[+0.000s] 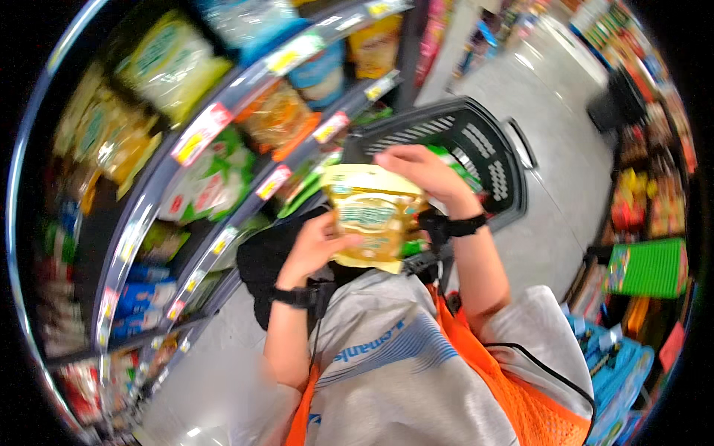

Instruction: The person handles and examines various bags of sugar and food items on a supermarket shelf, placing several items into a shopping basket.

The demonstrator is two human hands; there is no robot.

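Observation:
A yellow-gold plastic pouch with a pale top band is held upright before my chest. My left hand grips its lower left side, the thumb across the front. At the pouch's top right edge is my right hand, fingers bent over the band; blur hides the exact grip. Both wrists wear black straps with small devices. Behind and to the right of the pouch stands a dark plastic shopping basket with slotted walls and green packages inside, partly hidden by my right hand and arm.
Tiered store shelves with price-tag rails curve along the left, holding bagged goods. Grey floor runs beyond the basket. More stocked shelves line the right, with a dark bin-like object, a green box and blue packages.

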